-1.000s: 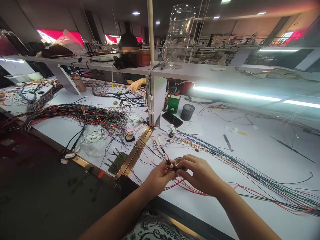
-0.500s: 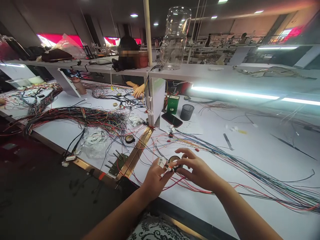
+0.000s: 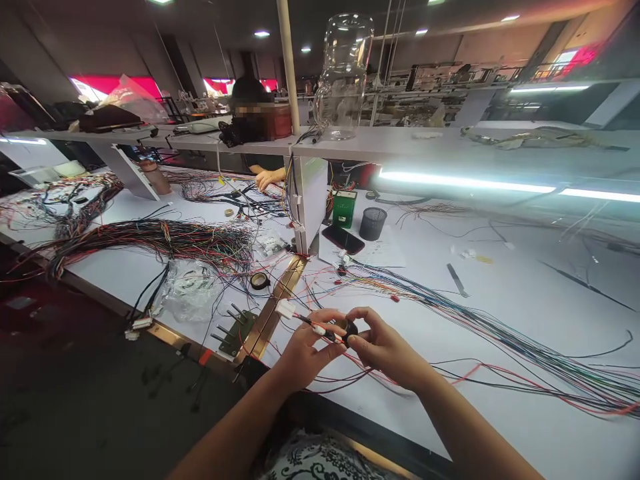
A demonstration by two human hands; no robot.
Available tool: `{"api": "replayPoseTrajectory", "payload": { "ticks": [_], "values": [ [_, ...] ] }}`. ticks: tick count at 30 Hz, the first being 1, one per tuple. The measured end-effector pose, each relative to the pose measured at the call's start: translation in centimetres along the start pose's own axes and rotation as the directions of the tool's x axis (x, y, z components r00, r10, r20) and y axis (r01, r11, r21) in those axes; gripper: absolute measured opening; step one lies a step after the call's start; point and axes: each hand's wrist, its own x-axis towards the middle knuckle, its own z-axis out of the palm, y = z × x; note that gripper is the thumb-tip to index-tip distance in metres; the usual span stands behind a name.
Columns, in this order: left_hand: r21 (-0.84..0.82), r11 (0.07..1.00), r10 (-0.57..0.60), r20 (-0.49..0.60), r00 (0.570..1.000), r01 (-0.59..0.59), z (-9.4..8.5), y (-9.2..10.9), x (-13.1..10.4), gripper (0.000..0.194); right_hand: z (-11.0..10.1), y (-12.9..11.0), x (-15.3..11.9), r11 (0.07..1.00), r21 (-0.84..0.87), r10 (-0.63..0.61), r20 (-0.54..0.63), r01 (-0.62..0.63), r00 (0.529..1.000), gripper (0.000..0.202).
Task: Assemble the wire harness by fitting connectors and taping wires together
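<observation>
My left hand is closed on a short bundle of red and black wires, with a white connector sticking out to its upper left. Pinched in my right hand is a dark roll of tape, held against the end of the wire bundle. The fingertips of both hands almost meet. Red and black wires run from beneath my hands to the right across the white table.
Long coloured wires cross the right table. Behind are a phone, a mesh cup and a green box. Left stand a pegged green board, a tape roll and a wire heap. A person's hand works beyond.
The white connector has moved left and up, showing more wire. My right hand now grips the tape roll, which was behind my fingers before. The other person's hand has shifted slightly left.
</observation>
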Motion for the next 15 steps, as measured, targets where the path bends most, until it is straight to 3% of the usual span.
{"api": "replayPoseTrajectory", "payload": {
  "ticks": [4, 10, 15],
  "values": [
    [-0.042, 0.998, 0.052, 0.006, 0.999, -0.051, -0.7, 0.0, 0.2, 0.016, 0.0, -1.1, -0.6, 1.0, -0.017, 0.002, 0.047, -0.001, 0.999, 0.03],
    [-0.101, 0.987, 0.126, -0.014, 0.992, -0.127, -0.5, 0.3, 0.3, 0.021, 0.0, -1.6, -1.0, 0.998, 0.057, -0.044, 0.048, 0.041, 0.998, 0.041],
    [-0.209, 0.972, 0.111, 0.024, 0.994, -0.103, -0.3, 0.9, 0.3, 0.021, -0.2, -1.9, -1.0, 0.997, 0.064, 0.027, 0.111, -0.034, 0.993, 0.048]
  ]
}}
